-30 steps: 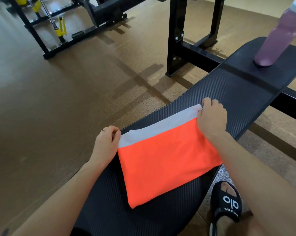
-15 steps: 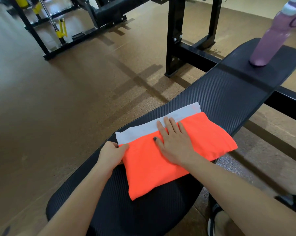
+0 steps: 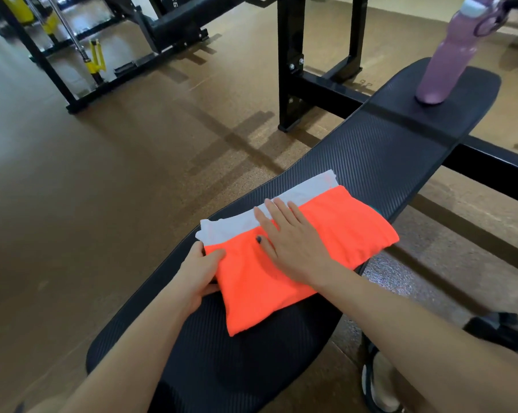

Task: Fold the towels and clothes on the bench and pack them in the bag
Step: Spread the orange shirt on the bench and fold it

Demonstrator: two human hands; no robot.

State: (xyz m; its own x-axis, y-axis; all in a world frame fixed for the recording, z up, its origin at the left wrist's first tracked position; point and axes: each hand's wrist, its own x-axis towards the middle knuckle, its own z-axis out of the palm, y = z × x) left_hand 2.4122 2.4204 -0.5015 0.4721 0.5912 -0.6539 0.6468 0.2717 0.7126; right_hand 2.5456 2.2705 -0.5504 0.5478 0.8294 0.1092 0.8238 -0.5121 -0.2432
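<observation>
A folded orange cloth [image 3: 347, 231] with a white layer [image 3: 239, 225] showing along its far edge lies across the black padded bench [image 3: 379, 150]. My right hand [image 3: 293, 239] lies flat on top of the fold, fingers straight and spread. My left hand [image 3: 199, 275] grips the cloth's left edge, thumb on top and fingers tucked under it. The cloth's right end hangs slightly over the bench's side. No bag is in view.
A pink water bottle [image 3: 448, 58] stands upright at the bench's far end. A black steel rack frame [image 3: 290, 64] rises just behind the bench. More gym equipment with yellow parts [image 3: 94, 58] stands far left on the brown floor. My sandalled foot [image 3: 379, 383] is at bottom right.
The hands have let go of the far corners. The right hand moved to the middle and pressed flat on the cloth, and the left hand took the left edge. The cloth is now narrower and thicker.
</observation>
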